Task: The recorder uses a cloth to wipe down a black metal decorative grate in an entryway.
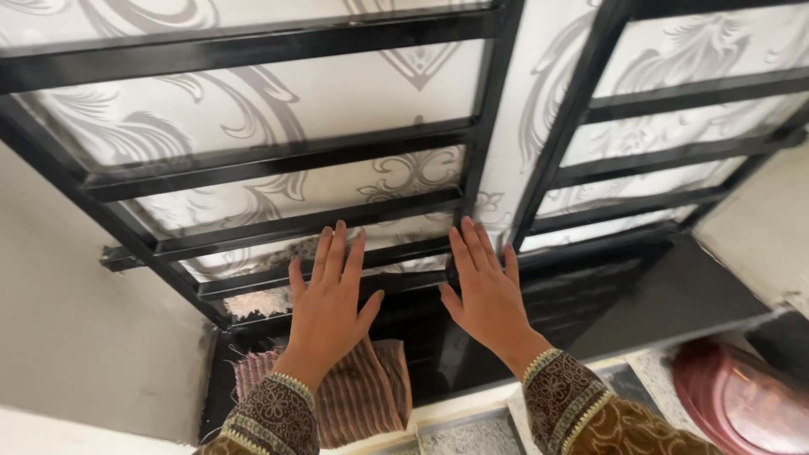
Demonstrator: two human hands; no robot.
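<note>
Left hand (pixel 329 295) and right hand (pixel 484 291) flat, fingers together, against black grille (pixel 278 227); striped cloth (pixel 366 396) on dark sill (pixel 640 295) below.

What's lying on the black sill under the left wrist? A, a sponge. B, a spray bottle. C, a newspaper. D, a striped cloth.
D: a crumpled striped cloth in pink and brown lies on the black sill just below the left hand, which is pressed flat against the window grille.
</note>
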